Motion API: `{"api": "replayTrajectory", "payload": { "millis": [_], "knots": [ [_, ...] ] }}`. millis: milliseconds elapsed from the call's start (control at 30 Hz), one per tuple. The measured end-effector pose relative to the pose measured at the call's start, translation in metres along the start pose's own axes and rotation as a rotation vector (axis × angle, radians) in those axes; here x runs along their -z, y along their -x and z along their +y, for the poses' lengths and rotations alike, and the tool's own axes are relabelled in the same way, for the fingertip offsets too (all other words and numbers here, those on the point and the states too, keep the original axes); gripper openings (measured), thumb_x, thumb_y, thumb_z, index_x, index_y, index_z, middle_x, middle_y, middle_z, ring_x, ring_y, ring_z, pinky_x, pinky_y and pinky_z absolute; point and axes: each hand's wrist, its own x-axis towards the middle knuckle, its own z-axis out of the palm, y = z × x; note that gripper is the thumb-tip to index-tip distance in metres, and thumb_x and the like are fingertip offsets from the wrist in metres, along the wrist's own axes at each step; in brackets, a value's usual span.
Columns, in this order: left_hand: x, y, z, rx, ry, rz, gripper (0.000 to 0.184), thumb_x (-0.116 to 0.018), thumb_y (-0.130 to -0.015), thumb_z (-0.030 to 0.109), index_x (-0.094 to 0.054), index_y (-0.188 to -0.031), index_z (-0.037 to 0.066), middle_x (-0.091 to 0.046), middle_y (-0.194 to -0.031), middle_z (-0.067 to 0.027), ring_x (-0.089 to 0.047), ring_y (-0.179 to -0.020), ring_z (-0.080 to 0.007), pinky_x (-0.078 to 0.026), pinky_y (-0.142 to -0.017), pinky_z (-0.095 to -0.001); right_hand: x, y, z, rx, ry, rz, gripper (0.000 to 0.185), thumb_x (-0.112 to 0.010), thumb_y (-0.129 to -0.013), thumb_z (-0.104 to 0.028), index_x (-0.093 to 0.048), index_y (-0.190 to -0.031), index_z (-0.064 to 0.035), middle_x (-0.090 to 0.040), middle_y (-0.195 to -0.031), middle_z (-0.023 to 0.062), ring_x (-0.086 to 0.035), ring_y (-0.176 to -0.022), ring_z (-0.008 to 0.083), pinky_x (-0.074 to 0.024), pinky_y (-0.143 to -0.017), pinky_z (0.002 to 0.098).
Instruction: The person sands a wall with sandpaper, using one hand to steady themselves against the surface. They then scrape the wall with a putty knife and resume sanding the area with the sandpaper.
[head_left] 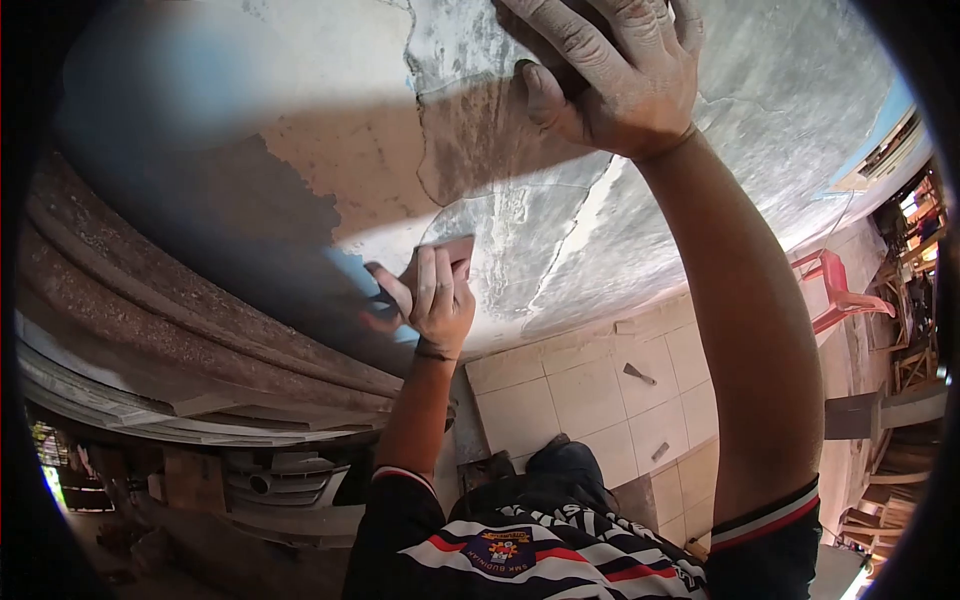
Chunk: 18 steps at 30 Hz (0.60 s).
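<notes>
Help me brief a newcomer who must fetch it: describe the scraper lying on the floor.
Start from the big patchy wall and go down to the pale tiled floor at its foot. Right of the picture's centre, on those tiles, lies the scraper. Its dark, flat, broad end narrows into a handle, unlike the small oblong piece lower in the picture.

At the right side there is a red plastic chair (838, 282), and beyond it many wooden pieces (912, 376) in disorder. On the floor (515, 412) of pale square tiles lies one scraper (639, 374). At the lower left, in shadow, one can see what looks like a car front (290, 484) with its grille.
</notes>
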Motion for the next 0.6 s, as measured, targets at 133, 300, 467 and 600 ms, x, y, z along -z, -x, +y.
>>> {"api": "replayTrajectory", "payload": {
  "millis": [133, 300, 467, 600],
  "knots": [
    [-0.001, -0.068, 0.004, 0.006, 0.019, 0.176, 0.04, -0.065, -0.079, 0.034, -0.058, -0.109, 0.008, -0.052, -0.126, -0.0003, -0.021, -0.132, -0.043, 0.009, -0.097, -0.0612, 0.0, -0.002, 0.001, 0.017, 0.036, -0.014, 0.035, -0.042, -0.088, -0.031, -0.061, -0.114, -0.0184, -0.056, -0.122, 0.0086, -0.049, -0.119, 0.0253, -0.0203, -0.106, 0.044],
    [0.004, 0.001, 0.009, 0.064, -0.003, -0.044, 0.037, -0.066, -0.078, 0.032, -0.059, -0.109, 0.011, -0.054, -0.125, 0.001, -0.022, -0.132, -0.0417, 0.008, -0.096, -0.0626, 0.0, -0.002, 0.003, 0.025, 0.031, -0.006, 0.035, -0.042, -0.088, -0.033, -0.061, -0.114, -0.0178, -0.055, -0.122, 0.0084, -0.049, -0.119, 0.0253, -0.0219, -0.105, 0.0441],
    [0.004, 0.001, 0.003, -0.007, 0.0, -0.001, 0.036, -0.07, -0.075, 0.03, -0.062, -0.106, 0.013, -0.055, -0.124, 0.0033, -0.022, -0.132, -0.0426, 0.007, -0.095, -0.0635, 0.007, -0.003, 0.0, -0.001, 0.063, -0.104, 0.036, -0.042, -0.088, -0.032, -0.061, -0.115, -0.0183, -0.055, -0.122, 0.0087, -0.049, -0.119, 0.0254, -0.0228, -0.104, 0.0446],
    [0.007, -0.048, 0.001, -0.019, 0.012, 0.08, 0.043, -0.07, -0.074, 0.037, -0.06, -0.11, 0.015, -0.056, -0.122, 0.0038, -0.024, -0.131, -0.0421, 0.008, -0.095, -0.0629, 0.005, -0.001, -0.001, 0.029, 0.1, -0.056, 0.036, -0.04, -0.088, -0.031, -0.061, -0.114, -0.0185, -0.056, -0.121, 0.0085, -0.049, -0.118, 0.0255, -0.0241, -0.104, 0.0442]
  ]
}}
